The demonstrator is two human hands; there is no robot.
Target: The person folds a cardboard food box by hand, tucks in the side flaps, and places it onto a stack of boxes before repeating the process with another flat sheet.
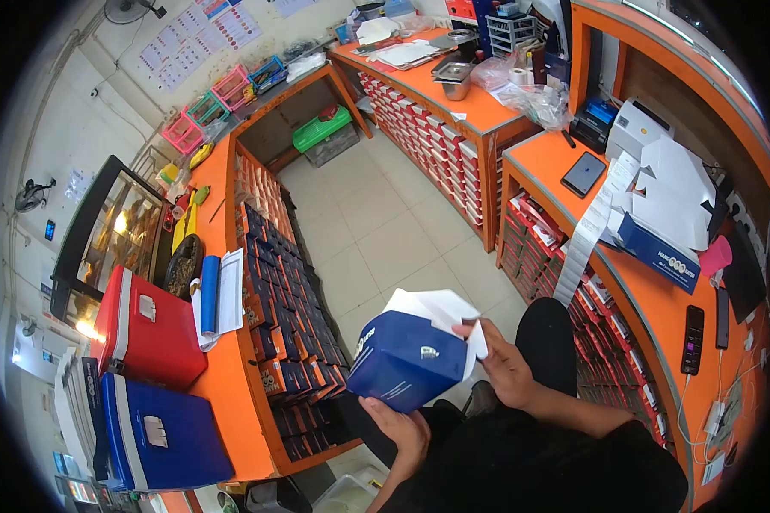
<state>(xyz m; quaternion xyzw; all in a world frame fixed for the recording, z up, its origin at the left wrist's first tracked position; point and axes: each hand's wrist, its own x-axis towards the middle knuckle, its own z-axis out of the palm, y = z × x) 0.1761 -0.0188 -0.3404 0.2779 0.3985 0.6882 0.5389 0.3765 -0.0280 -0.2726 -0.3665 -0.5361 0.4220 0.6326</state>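
A dark blue cardboard food box [409, 363] with white inside flaps is held tilted above my lap. My left hand [399, 429] grips its lower edge, thumb against the printed blue side and the other fingers mostly hidden underneath. My right hand [506, 366] pinches a white flap [477, 342] at the box's right end. The upper white flaps [432, 303] stand out from the opening, and the inside of the box cannot be seen.
On the right counter lie a phone [583, 174], a label printer [638, 130], a long paper strip [583, 248] and flat blue-and-white boxes [659, 248]. To the left stand a red cooler [150, 329] and a blue cooler [167, 436]. Folded boxes [278, 316] fill the shelves below.
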